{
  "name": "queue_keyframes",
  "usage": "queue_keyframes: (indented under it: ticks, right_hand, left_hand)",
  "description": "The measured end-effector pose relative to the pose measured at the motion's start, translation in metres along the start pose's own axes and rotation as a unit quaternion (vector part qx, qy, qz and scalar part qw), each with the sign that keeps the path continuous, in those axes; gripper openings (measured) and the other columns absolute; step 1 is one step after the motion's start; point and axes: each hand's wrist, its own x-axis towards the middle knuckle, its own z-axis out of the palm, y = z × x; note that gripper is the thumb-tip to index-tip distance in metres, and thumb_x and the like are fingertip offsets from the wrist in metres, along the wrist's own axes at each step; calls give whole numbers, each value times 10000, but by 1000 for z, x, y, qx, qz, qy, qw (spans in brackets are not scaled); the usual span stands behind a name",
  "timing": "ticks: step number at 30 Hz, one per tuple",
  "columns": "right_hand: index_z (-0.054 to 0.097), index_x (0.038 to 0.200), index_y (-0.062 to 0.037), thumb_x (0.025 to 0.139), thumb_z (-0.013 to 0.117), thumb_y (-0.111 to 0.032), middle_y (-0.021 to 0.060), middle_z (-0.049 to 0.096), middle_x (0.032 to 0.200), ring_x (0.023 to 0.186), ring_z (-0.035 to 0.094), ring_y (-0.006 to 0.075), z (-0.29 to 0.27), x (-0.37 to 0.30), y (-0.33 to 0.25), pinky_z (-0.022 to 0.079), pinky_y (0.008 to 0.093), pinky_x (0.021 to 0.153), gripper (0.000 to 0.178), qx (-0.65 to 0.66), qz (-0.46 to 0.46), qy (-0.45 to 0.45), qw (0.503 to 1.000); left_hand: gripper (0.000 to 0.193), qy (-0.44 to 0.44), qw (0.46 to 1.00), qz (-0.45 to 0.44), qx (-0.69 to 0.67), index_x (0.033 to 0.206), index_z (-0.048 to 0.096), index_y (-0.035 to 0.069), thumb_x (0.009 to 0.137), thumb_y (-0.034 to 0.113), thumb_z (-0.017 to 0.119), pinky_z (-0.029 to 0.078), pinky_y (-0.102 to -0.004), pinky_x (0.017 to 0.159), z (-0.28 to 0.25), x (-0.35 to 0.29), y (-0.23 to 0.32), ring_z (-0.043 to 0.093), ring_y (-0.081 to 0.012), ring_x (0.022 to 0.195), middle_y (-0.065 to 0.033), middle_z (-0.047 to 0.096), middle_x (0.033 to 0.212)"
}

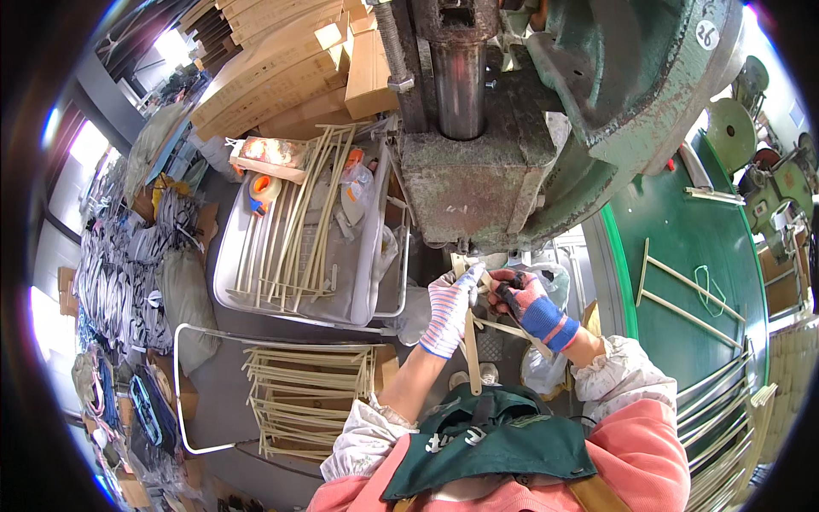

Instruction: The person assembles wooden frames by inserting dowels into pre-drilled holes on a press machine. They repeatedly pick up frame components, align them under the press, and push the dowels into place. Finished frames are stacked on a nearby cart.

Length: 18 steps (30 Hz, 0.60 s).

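My left hand, in a white glove with thin stripes, is closed on a flat cream strip that hangs down in front of my apron. Beside it my right hand, in a pink and blue glove with dark fingertips, is closed too. Something dark shows at its fingers, but I cannot make out what it is. Another cream strip slants down below the right hand. Both hands meet just under the heavy block of a green press.
A white tub with long cream strips, a tape roll and plastic bags stands at left. More strips are stacked below it. On the right, a green table carries a joined strip frame. Cardboard boxes stand behind.
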Motion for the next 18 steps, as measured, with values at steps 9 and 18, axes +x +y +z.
queue_keyframes:
  ticks: [9,18]
  right_hand:
    - [537,1127,60,871,600,-128,154,654,825,699,656,204,-62,35,3,528,271,628,324,-59,58,-103,991]
    - [580,1110,-161,856,464,-355,58,590,1098,1002,539,248,-180,270,209,383,392,865,340,-697,-175,-9,695]
  left_hand:
    - [83,-65,997,-27,-17,783,626,72,838,130,649,271,-196,355,-17,15,7,378,-33,385,59,449,491]
    - [162,-74,997,-17,14,975,645,-38,854,58,596,300,-185,422,-17,13,12,404,-32,448,48,518,587]
